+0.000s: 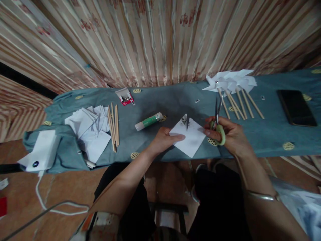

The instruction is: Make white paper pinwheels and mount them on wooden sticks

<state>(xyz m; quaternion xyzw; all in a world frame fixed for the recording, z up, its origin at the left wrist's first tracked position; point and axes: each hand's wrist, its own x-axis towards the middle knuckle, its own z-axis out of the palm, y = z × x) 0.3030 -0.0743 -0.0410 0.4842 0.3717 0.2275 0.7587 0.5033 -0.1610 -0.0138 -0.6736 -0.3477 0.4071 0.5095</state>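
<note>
My left hand (167, 139) grips the left corner of a square sheet of white paper (192, 144), thumb on top. One slit runs into the sheet from its far corner, beside a small dark printed pattern. In my right hand (232, 134) is a pair of scissors (220, 130) with light green handles, blades pointing up and away from me, slightly apart. The fingertips of that hand are at the right corner of the paper; whether they pinch it I cannot tell. A green and white glue stick (149, 121) lies left of the paper.
Paper pinwheels (232, 82) on wooden sticks lie at the back right, near a black phone (296, 107). To the left are loose wooden sticks (116, 125), a pile of white paper (87, 124), a red box of small metal pieces (126, 97) and a white device (45, 147) with a cable.
</note>
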